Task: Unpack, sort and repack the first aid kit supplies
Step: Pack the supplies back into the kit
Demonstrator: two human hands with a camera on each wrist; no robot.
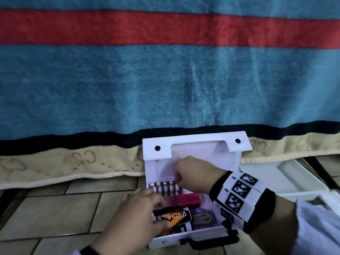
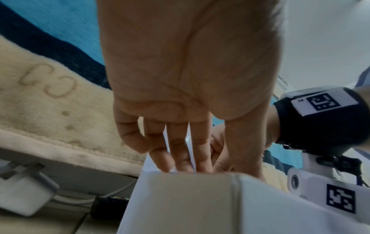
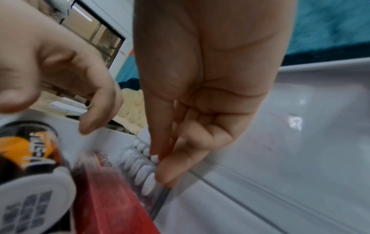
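Observation:
A white first aid case (image 1: 184, 238) lies open on the floor, its lid (image 1: 193, 144) propped against the bed. Along the back wall inside is a blister pack of white pills (image 1: 161, 187) (image 3: 138, 167). My right hand (image 1: 177, 181) (image 3: 158, 159) pinches its edge between thumb and fingers. In front of the pack lie a red box (image 1: 182, 198) (image 3: 112, 197), a black and orange can (image 1: 174, 217) (image 3: 30, 150) and a clear purple item (image 1: 202, 218). My left hand (image 1: 156, 208) (image 2: 184, 163) reaches into the case over the can with loosely bent fingers, gripping nothing that shows.
A teal and red blanket (image 1: 165, 80) with a cream border (image 1: 55, 166) hangs down behind the case. Tiled floor (image 1: 55, 208) spreads to the left. A white tray (image 1: 294, 181) lies at the right. A white plug (image 2: 24, 194) sits under the bed.

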